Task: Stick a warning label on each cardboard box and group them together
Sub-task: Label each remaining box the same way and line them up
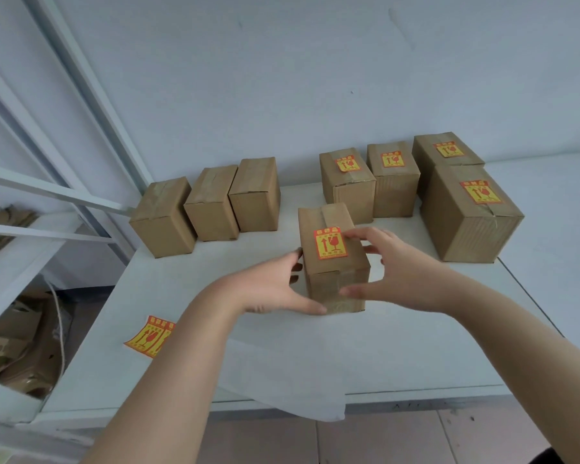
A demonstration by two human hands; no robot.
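Labelled box (332, 262) on tabletop (399, 346), held in both hands.
I log left hand (275, 289) and right hand (402, 272) gripping its sides, fingers curled; four labelled boxes (395, 192) behind-right of it, three bare boxes (211, 209) behind-left.

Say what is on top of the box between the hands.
A red-and-yellow warning label and a tape strip lie on the box; the right hand hides some of the top.

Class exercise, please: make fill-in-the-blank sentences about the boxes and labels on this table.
The left hand and right hand hold a box with a ____ on its top.
The unlabelled boxes in the left row number ____.
The labelled boxes standing at the right, unheld, number ____.
Missing words: label; three; four.
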